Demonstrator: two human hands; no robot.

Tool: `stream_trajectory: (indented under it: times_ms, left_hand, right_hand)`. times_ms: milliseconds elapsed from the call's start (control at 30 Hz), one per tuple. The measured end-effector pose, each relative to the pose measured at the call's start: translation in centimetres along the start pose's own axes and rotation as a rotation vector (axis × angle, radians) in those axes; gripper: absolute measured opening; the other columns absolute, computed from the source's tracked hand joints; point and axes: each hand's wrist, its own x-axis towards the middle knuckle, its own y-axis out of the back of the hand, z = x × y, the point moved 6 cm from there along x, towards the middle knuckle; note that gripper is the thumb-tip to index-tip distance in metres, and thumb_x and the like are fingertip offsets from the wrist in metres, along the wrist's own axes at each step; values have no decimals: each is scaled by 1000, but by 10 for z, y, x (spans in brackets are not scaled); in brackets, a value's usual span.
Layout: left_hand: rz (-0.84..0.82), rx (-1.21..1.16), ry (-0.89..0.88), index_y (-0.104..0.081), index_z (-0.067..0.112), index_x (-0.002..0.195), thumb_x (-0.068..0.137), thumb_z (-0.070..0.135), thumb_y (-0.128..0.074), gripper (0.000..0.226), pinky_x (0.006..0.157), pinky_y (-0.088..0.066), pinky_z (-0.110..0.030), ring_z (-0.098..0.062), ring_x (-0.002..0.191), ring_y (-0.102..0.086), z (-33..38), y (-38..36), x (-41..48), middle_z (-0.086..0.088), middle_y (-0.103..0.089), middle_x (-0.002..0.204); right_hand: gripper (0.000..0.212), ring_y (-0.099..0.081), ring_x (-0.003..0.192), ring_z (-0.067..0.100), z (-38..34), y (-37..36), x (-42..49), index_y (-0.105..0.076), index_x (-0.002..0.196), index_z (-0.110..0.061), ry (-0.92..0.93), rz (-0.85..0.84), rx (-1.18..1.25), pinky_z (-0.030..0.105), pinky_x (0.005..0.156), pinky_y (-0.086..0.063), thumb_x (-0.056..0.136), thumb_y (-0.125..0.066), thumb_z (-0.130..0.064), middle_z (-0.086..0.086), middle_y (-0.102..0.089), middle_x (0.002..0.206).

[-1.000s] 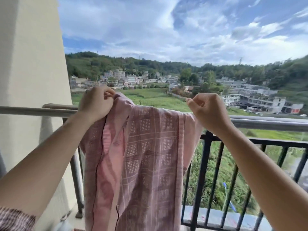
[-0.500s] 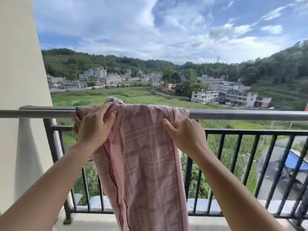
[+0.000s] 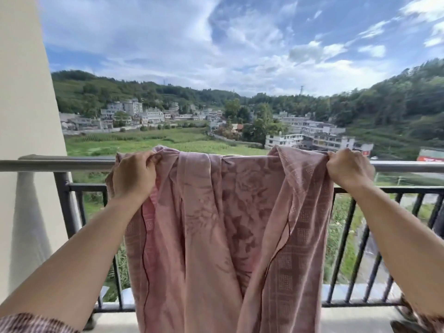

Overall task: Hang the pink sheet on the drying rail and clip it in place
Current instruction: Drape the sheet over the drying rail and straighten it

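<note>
The pink sheet (image 3: 223, 224) hangs over the grey drying rail (image 3: 60, 164) and drapes down in front of the balcony railing. It has a flower pattern in the middle and checked borders at both sides. My left hand (image 3: 133, 175) grips the sheet's top edge at its left end, on the rail. My right hand (image 3: 348, 169) grips the top edge at its right end, also on the rail. The sheet is spread between both hands, with folds bunched along the top. No clip is in view.
A black barred balcony railing (image 3: 72, 212) stands just behind and below the rail. A cream wall (image 3: 24, 116) closes the left side. Bare rail extends left of my left hand and right of my right hand. Fields, houses and hills lie beyond.
My right hand has moved far to the right along the rail, pulling the sheet open. The flowered inner side now shows. My left hand stays at the left end.
</note>
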Motion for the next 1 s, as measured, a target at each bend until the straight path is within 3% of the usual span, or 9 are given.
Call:
stream_trajectory:
  times_ms: [100,200,300,433,567,667,767,867,1000]
  left_hand:
    - [11,0,4,-69,4,106,94,20,-51,27,74,-51,-46,-40,91,-64,3,-5,1,-23,-70,98]
    - [39,15,38,-69,1,102,95,22,-49,30,70,-51,-48,-43,83,-64,3,-6,5,-27,-70,92]
    - [33,44,154,-70,0,95,94,21,-50,29,87,-48,-57,-47,85,-62,-7,-11,13,-32,-68,89]
    - [51,-32,198,-67,3,104,86,2,-46,28,105,-33,-58,-46,105,-54,22,-22,12,-31,-64,105]
    - [85,-112,-52,-63,8,108,83,-1,-52,29,116,-4,-39,-35,119,-48,121,-38,-12,-20,-60,117]
    - [-77,-172,-261,-66,12,105,87,6,-55,21,112,-6,-25,-27,117,-53,204,-82,-39,-11,-64,118]
    - [-209,-176,-243,-62,14,116,93,16,-46,28,113,-16,-33,-24,120,-52,261,-130,-60,-6,-61,126]
    - [-231,-126,-152,-63,15,115,95,31,-32,39,110,-30,-46,-29,119,-51,278,-154,-69,-8,-63,123]
    - [-204,8,-49,-62,15,108,99,34,-29,39,114,-18,-48,-34,119,-48,278,-162,-70,-12,-62,119]
  right_hand:
    - [39,-62,98,42,39,-3,4,-67,95,2,-126,25,68,36,70,-35,100,-41,-26,30,-66,101]
    - [45,-60,101,44,53,19,15,-66,101,4,-210,191,209,37,70,-36,101,-38,-31,32,-65,106]
    - [46,-58,106,44,85,11,26,-65,105,7,-289,141,229,40,77,-43,101,-38,-31,32,-63,112]
    - [41,-63,90,38,106,-6,28,-61,75,-2,-172,73,233,32,67,-36,99,-43,-28,24,-67,92]
    - [25,-55,73,25,76,12,12,-52,95,-4,136,257,344,33,60,-41,94,-51,-30,8,-55,90]
    - [48,-49,53,18,27,-3,-34,-47,77,-14,501,41,192,31,51,-43,86,-46,-61,-2,-51,68]
    - [38,-61,61,25,23,-27,-40,-56,74,-9,576,-99,26,29,57,-38,90,-49,-42,4,-61,67]
    - [32,-55,54,21,55,-35,-8,-60,63,-3,427,-276,441,27,52,-37,88,-56,-23,4,-56,55]
    - [36,-48,60,20,90,-41,26,-65,74,-1,141,-586,1009,33,57,-38,96,-53,-27,6,-55,65]
